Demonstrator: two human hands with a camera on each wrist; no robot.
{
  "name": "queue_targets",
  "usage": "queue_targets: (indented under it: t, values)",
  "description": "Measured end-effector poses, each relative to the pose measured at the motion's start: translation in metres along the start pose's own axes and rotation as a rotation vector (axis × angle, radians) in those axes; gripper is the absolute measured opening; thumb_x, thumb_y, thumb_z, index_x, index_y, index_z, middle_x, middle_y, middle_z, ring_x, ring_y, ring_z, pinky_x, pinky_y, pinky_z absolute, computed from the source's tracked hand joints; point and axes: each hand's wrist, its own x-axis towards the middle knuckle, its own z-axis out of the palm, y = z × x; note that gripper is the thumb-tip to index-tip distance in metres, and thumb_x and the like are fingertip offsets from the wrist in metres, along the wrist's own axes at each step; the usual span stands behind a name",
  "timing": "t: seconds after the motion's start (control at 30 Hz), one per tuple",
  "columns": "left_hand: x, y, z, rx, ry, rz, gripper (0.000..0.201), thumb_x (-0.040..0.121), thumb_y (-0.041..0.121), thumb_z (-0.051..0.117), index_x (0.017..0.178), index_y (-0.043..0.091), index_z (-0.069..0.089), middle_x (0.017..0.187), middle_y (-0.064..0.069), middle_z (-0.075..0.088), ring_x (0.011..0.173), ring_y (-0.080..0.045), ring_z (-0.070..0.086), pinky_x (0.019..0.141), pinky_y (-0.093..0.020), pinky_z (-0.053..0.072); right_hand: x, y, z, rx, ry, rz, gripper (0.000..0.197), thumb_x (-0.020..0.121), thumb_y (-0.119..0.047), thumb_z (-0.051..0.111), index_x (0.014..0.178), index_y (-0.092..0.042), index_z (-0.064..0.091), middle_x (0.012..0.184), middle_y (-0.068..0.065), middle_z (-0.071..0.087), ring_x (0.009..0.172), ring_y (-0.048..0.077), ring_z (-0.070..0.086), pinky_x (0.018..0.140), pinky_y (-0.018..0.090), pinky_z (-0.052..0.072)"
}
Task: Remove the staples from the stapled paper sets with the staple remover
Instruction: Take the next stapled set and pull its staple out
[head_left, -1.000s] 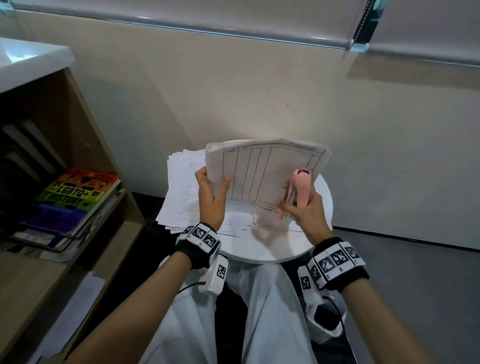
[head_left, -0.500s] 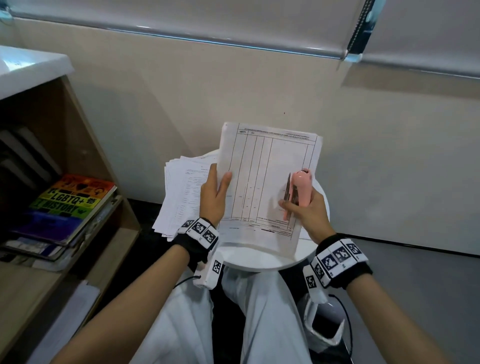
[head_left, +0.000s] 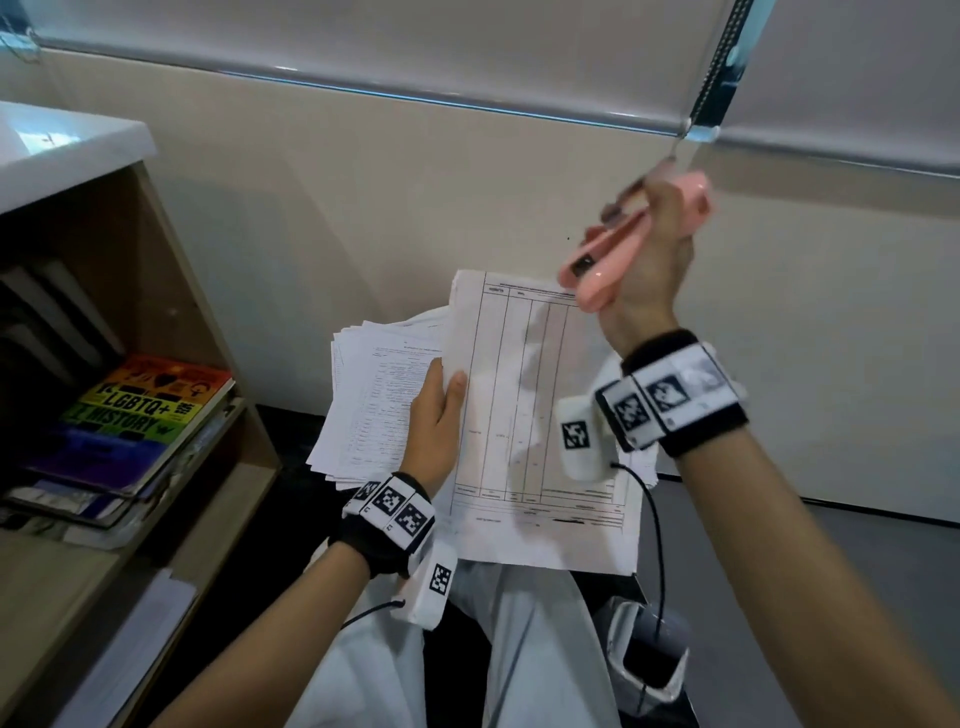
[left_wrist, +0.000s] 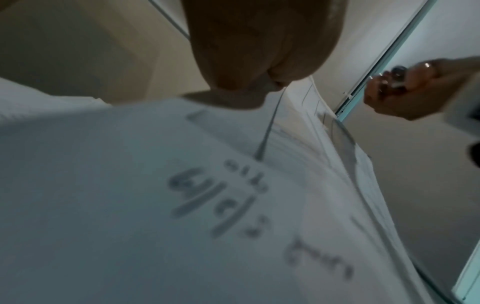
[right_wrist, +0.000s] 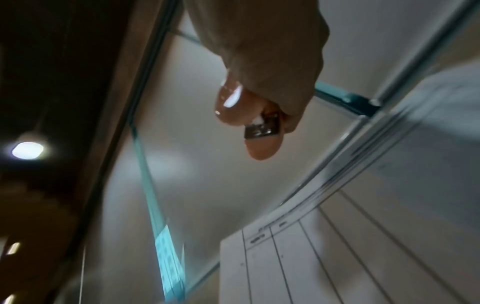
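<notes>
We hold the paper and the tool.

Our left hand (head_left: 434, 415) grips the white ruled paper set (head_left: 524, 410) mid-frame; our right hand (head_left: 649, 270) clasps the pink plastic staple remover (head_left: 613, 254), upper right.

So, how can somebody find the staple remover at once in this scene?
Start at the beige wall behind the paper pile. The raised right hand grips the staple remover above the ruled sheet. It is the only pink thing here.
</notes>
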Motion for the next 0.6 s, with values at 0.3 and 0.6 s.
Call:
queue_targets:
  t: [0.3, 0.6]
  values:
    - [-0.013, -0.003, 0.0, -0.012, 0.021, 0.044, 0.03, 0.103, 0.03, 0.034, 0.131, 0.033, 0.044, 0.128, 0.026, 0.053, 0.124, 0.008, 0.046, 0.106, -0.022, 0.038, -0.001, 0.053, 0.055, -0.397, -0.075, -0.062, 0.017, 0.076, -0.039, 0.067, 0.078, -0.025, 0.056, 0.074, 0.003, 0.063, 0.067, 0.024, 0.059, 0.07, 0.053, 0.057]
    - [-0.016, 0.002, -0.001, -0.036, 0.044, 0.029, 0.031, 0.103, 0.015, 0.032, 0.093, 0.04, 0.046, 0.091, 0.026, 0.055, 0.085, 0.028, 0.05, 0.075, 0.004, 0.037, -0.009, 0.079, 0.057, -0.75, -0.158, -0.209, 0.035, 0.073, -0.051, 0.056, 0.078, -0.016, 0.062, 0.067, -0.003, 0.066, 0.066, 0.022, 0.063, 0.071, 0.04, 0.054]
